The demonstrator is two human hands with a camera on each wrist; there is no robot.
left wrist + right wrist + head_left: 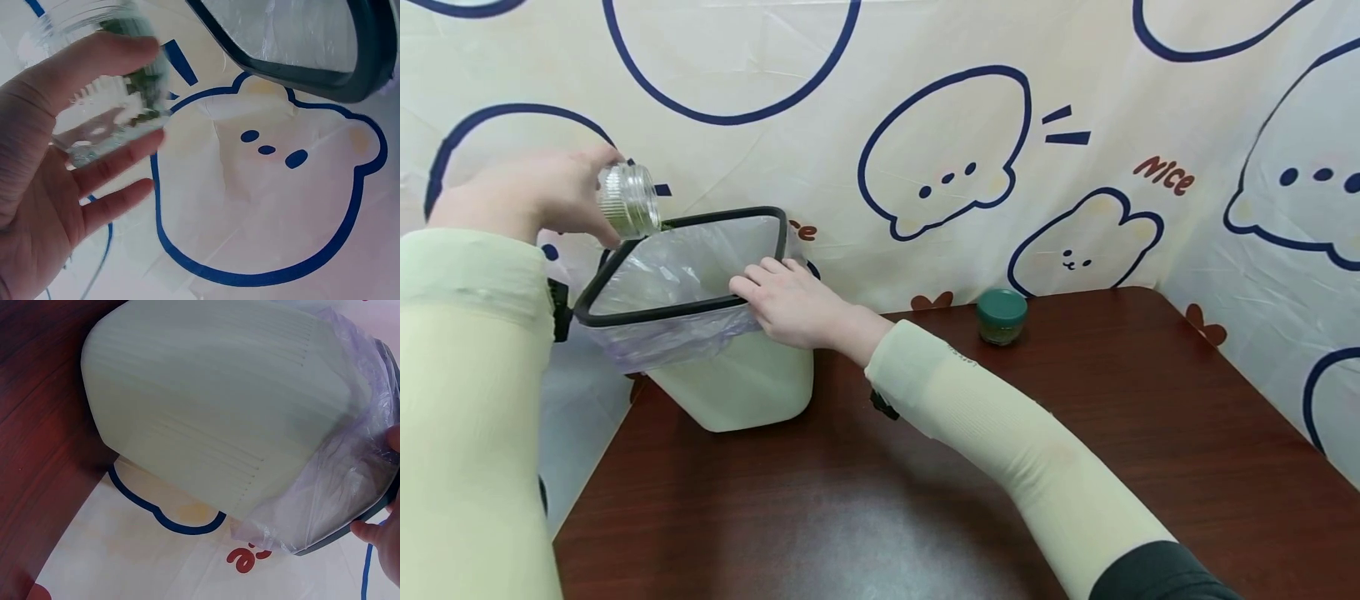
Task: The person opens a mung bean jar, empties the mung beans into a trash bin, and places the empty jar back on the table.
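Observation:
My left hand [538, 192] grips a clear ribbed glass jar [627, 202], tipped with its mouth toward the bin's left rim. Green leafy bits cling inside this jar, best seen in the left wrist view, where the thumb and fingers wrap the glass [100, 134]. The pale waste bin [752, 379] has a black rim frame [647, 317] and a translucent purplish liner bag [688, 337] folded over its top. On the bin's near right corner, my right hand [793, 304] holds the rim; its fingertips also show at the frame in the right wrist view [381, 540].
A small jar with a green lid [1002, 317] stands near the back edge of the dark red-brown table [940, 492]. Behind the table hangs a cream cloth backdrop [790, 158] with blue cartoon outlines, and it continues along the right side.

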